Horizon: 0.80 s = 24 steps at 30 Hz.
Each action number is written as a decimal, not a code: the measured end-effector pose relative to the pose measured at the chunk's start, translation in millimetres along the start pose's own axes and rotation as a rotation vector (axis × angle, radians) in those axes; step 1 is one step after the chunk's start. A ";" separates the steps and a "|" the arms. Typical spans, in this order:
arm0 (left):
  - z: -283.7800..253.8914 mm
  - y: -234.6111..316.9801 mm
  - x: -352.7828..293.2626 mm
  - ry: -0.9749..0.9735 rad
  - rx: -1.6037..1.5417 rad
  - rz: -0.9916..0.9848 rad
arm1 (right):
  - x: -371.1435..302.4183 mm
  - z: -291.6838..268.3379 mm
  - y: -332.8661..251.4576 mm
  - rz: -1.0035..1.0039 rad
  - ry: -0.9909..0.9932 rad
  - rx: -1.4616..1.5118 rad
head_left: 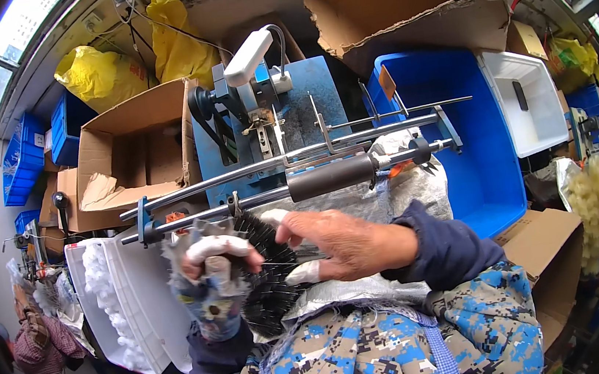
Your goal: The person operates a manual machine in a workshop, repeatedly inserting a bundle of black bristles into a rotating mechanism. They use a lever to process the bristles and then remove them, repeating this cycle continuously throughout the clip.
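A bunch of black bristles [270,283], dark and glossy with pale flecks, lies in front of my body, between my two hands. My left hand [216,266], in a worn patterned glove with white wrapping on the fingers, is closed at its left side; what the curled fingers grip is hidden. A thin pale line runs from these fingertips toward my right thumb. My right hand [339,241] comes in from the right with white-covered fingertips. Its thumb and forefinger are spread apart at the bristles' right edge. Just beyond, a metal rod with a dark grey roller [331,176] crosses the machine [298,106].
A white bin [162,313] with white tufts stands left. Cardboard boxes [136,150] [412,8] flank the machine. On the right are a blue bin [488,188] and a white tray [527,106]. Yellow bags [102,76] sit behind. Other people [44,342] work at both sides.
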<state>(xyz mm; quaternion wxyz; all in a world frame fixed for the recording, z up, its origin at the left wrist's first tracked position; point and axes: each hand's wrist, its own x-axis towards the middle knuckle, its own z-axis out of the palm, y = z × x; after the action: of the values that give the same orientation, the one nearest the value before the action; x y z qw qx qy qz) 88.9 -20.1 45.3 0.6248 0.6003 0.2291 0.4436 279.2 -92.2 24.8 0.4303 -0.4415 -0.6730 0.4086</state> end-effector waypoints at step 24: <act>-91.5 -24.7 -20.2 -0.508 1.122 -0.228 | 84.6 -73.3 113.9 0.290 0.308 -1.210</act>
<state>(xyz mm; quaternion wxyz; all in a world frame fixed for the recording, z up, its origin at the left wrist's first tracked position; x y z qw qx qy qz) 10.7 16.0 0.8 0.2927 0.8955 0.3340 0.0294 355.4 31.7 -40.9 0.1373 -0.7464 -0.6486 -0.0574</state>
